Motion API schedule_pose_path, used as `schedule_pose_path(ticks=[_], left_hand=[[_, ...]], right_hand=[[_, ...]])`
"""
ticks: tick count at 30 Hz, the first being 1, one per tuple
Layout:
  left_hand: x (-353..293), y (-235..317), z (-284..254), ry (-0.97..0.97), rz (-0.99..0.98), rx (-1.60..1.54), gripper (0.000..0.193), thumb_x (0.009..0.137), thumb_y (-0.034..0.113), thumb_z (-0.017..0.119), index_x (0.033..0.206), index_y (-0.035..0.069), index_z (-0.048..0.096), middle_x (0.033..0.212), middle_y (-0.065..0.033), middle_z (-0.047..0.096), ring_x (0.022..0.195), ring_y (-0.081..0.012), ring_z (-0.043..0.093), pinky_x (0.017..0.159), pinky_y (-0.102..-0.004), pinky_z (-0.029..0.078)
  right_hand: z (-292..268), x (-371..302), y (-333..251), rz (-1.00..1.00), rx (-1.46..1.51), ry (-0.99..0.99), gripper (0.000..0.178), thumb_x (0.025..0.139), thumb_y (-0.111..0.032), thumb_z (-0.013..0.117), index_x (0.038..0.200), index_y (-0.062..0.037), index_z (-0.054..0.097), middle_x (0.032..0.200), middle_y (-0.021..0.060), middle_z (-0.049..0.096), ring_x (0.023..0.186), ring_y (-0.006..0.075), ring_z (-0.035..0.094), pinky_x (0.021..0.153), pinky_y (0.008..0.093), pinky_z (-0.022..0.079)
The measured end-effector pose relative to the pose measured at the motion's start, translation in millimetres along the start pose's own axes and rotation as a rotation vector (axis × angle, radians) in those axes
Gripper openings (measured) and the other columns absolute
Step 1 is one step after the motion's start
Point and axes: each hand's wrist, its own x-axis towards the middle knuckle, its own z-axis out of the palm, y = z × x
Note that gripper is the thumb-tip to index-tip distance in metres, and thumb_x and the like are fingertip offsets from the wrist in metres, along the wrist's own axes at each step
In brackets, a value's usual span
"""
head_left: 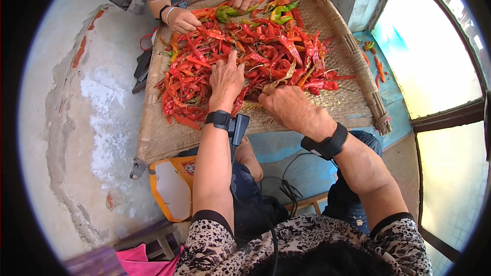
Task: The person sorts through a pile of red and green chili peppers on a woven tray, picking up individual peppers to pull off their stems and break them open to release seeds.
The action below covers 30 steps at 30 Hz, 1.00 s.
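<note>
The left hand (225, 79) is laid palm-down, fingers spread loosely, on the heap of dried red chili peppers (245, 56) piled in the wide, shallow woven bamboo tray (163, 138); nothing is seen gripped. The right hand (286, 106) is curled at the heap's near edge, its fingertips pinched narrowly on a pale dried chili (279, 79). A co-worker's two hands (182, 20) are seen at the far rim, the body cut off. The fingertips are partly hidden among peppers.

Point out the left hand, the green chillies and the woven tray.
left hand (226, 76), head view, back of hand.
green chillies (280, 13), head view, middle of one pod.
woven tray (163, 135), head view, bare near corner.
</note>
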Motion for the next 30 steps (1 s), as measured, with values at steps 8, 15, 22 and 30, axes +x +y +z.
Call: schedule_pose_path(ticks=[8,15,22,30], left_hand=[[1,-8,6,-0.009,0.057,-0.154,0.03,0.087,0.018,0.064,0.112,0.004,0.056,0.104,-0.0211,0.059,0.098,-0.0383,0.059,0.081,-0.0481,0.049],[-35,-13,-17,-0.03,0.237,-0.419,0.02,0.083,0.008,0.066,0.101,0.005,0.059,0.097,-0.014,0.059,0.087,-0.0316,0.061,0.073,-0.0432,0.049],[-51,-16,-31,0.07,0.312,-0.432,0.017,0.083,0.004,0.066,0.099,0.005,0.06,0.094,-0.0055,0.056,0.079,-0.0189,0.058,0.069,-0.0324,0.051],[-54,-4,-35,0.224,0.503,-0.461,0.021,0.077,-0.003,0.068,0.095,0.005,0.059,0.096,-0.0071,0.056,0.081,-0.0224,0.062,0.068,-0.033,0.052]], right_hand=[[0,2,1,-0.016,-0.024,-0.024,0.016,0.078,-0.006,0.06,0.093,-0.0003,0.061,0.09,0.0137,0.064,0.078,0.0299,0.068,0.065,0.0381,0.055],[-2,-2,0,-0.032,-0.036,-0.03,0.016,0.079,-0.006,0.059,0.094,-0.0013,0.061,0.088,0.0141,0.064,0.077,0.0295,0.068,0.064,0.0379,0.055],[2,4,-2,-0.046,-0.058,0.035,0.016,0.079,-0.007,0.06,0.094,-0.0022,0.061,0.082,0.0128,0.064,0.075,0.0295,0.068,0.062,0.0386,0.055],[-7,22,1,0.297,0.671,0.476,0.033,0.091,-0.018,0.059,0.111,0.0073,0.056,0.073,0.023,0.064,0.062,0.0327,0.066,0.055,0.0402,0.052]])
